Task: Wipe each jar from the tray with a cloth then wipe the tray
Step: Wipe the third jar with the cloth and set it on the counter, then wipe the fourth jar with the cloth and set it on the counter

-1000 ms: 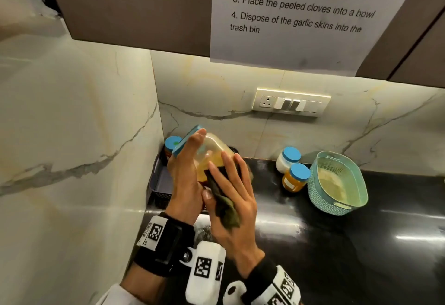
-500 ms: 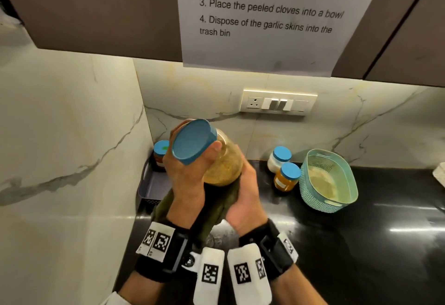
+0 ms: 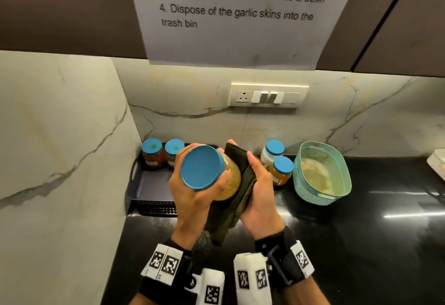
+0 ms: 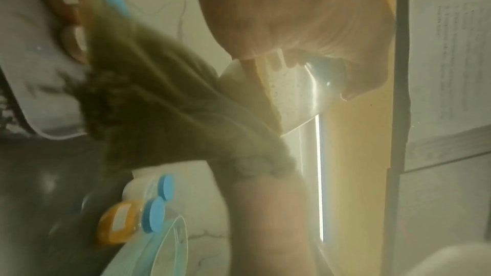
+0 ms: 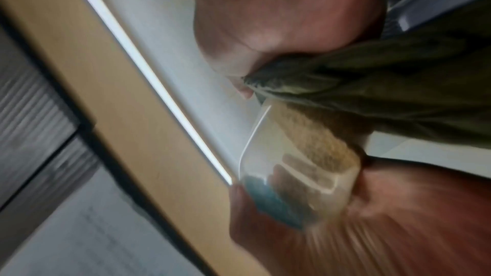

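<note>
**Jar in hand, cloth against its side**

The dark tray (image 3: 154, 184) sits in the counter corner, two jars at its back. My left hand (image 3: 192, 198) curls round the tilted jar (image 3: 228, 179) just under its blue lid (image 3: 202, 166). My right hand (image 3: 258, 198) clasps the green cloth (image 3: 240, 198) against the glass.

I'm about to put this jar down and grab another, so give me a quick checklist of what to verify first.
1. Left hand grips the held jar by its blue lid end: ok.
2. Lid seated fully: cannot tell.
3. Right hand presses the green cloth to the jar's side: ok.
4. Whole jar wiped: cannot tell.
5. Counter spot beside the two jars outside the tray: ok.
6. Two jars wait in the tray, within reach: ok.
</note>
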Demonstrator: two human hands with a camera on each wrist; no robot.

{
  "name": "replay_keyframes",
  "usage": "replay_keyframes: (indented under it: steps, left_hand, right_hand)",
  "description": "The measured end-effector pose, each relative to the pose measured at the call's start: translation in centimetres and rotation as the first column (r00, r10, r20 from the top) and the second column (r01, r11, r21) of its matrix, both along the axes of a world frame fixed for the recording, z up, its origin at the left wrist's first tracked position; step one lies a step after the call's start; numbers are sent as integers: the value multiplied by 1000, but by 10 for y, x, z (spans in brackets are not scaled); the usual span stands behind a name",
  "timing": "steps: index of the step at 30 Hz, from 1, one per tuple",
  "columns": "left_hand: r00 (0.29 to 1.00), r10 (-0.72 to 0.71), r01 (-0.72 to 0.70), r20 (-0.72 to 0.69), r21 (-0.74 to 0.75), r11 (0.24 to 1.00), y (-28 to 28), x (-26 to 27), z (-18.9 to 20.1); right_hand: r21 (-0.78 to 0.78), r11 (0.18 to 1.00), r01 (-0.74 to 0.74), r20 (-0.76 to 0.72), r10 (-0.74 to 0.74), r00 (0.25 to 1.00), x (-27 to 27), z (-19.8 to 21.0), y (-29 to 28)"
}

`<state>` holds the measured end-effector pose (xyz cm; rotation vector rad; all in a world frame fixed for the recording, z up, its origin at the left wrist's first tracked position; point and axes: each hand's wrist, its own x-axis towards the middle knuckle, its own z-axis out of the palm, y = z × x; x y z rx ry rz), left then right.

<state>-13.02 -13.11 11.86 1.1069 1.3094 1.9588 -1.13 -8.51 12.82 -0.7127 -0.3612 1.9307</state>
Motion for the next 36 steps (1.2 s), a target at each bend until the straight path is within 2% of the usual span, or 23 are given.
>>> replay_keyframes:
  steps: [4, 7, 9, 12, 17, 20, 22, 26, 31, 33, 36]
  left_hand:
    - [991, -134, 135, 21, -36, 990, 11, 18, -3]
    - [978, -205, 203, -41, -38, 978, 29, 37, -10]
    - [970, -226, 222, -90, -53, 974, 42, 52, -21]
    - [959, -244, 230, -144, -110, 967, 65, 79, -51]
    - [907, -290, 199, -307, -294, 935, 93, 128, -107]
    - [830, -346, 174, -437, -387, 906, 104, 157, -139]
    - [803, -368, 146, -469, -444, 884, 114, 174, -157]
    - [745, -404, 93, -531, -516, 851, 139, 196, -182]
    - [715, -416, 3, -562, -592, 806, 165, 215, -202]
    - [723, -422, -21, -548, -628, 778, 166, 222, -206]
    - [745, -400, -32, -534, -628, 778, 164, 229, -211]
  right_hand:
    - [-163, 971, -174, -103, 159, 982, 12, -24, -3]
    - [-246, 958, -144, -178, 101, 979, 24, -38, -14]
    - [-288, 950, -118, -176, 69, 982, 38, -44, -17]
    - [-352, 935, -37, -40, 24, 999, 77, -69, -10]
    - [-440, 894, 81, 178, -2, 984, 158, -112, -1]
    - [-448, 883, 138, 225, -38, 974, 202, -117, 6]
    - [-447, 876, 182, 263, -66, 963, 223, -118, 15]
    - [-475, 851, 225, 245, -118, 962, 249, -115, 32]
    - [-455, 858, 238, 270, -122, 955, 266, -113, 49]
    - [-455, 862, 223, 263, -109, 959, 270, -115, 53]
    - [-464, 859, 218, 265, -100, 959, 275, -120, 58]
